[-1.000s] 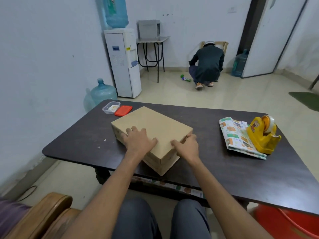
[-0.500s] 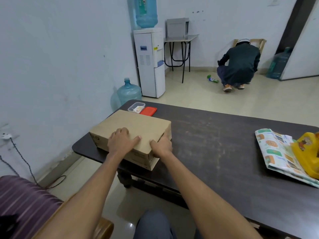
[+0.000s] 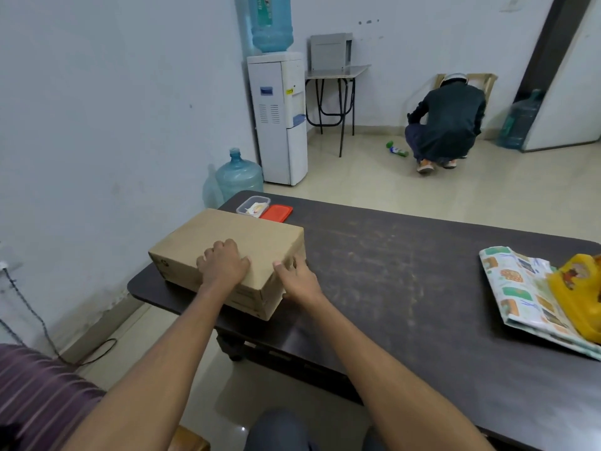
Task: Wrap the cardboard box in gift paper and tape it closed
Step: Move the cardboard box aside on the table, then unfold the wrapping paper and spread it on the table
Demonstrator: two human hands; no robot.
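Observation:
A plain brown cardboard box (image 3: 237,234) lies flat at the left end of the dark table (image 3: 406,288), with its near corner over the table's front edge. My left hand (image 3: 224,266) rests on the box's top near the front, fingers bent. At the box's near right corner, my right hand (image 3: 297,281) grips it, thumb at the top edge and fingers against the right side. Folded patterned gift paper (image 3: 517,288) lies at the table's right end. A yellow tape dispenser (image 3: 579,294) sits on the paper, cut off by the frame.
A small clear container (image 3: 253,206) and a red lid (image 3: 276,212) sit just behind the box. A person (image 3: 448,125) crouches on the floor beyond. A water dispenser (image 3: 276,118) and a water jug (image 3: 239,177) stand by the left wall. A striped seat (image 3: 39,402) is at lower left.
The box has slid from the table's middle to its left end under both hands and turned. My view has swung left, so the paper and dispenser now sit at the right edge.

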